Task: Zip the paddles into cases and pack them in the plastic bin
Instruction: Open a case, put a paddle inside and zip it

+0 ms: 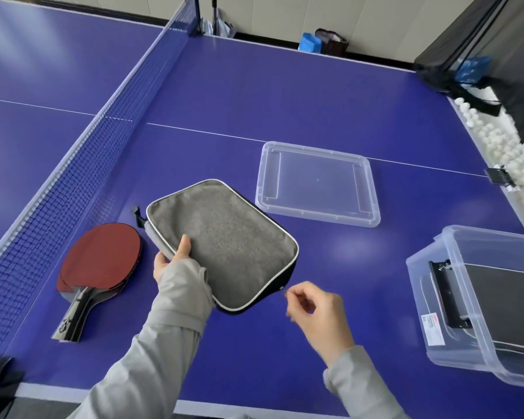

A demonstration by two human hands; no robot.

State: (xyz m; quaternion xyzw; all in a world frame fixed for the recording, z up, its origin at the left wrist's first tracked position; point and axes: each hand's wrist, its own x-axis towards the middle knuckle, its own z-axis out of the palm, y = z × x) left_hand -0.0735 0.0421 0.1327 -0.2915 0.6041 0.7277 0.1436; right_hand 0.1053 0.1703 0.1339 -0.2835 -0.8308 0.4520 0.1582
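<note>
One grey case (224, 246), flat and rectangular with white piping and a black underside, held above the near middle of the blue tabletop (285, 101). Both hands are on it: the left hand (171, 261) grips its left edge, thumb on the top face and fingers beneath; the right hand (315, 306) has thumb and forefinger pinched on the zip (282, 288) at the near right corner, though the pull is too small to make out. A stack of paddles (100, 258), red rubber up and handles toward the person, lies just left of the case, beside the net (73, 182). A clear lid (315, 182) lies flat beyond the case. A clear plastic bin (421, 285) stands at the right edge with a dark case (502, 306) inside. White balls (502, 143) are heaped off the far right edge.
</note>
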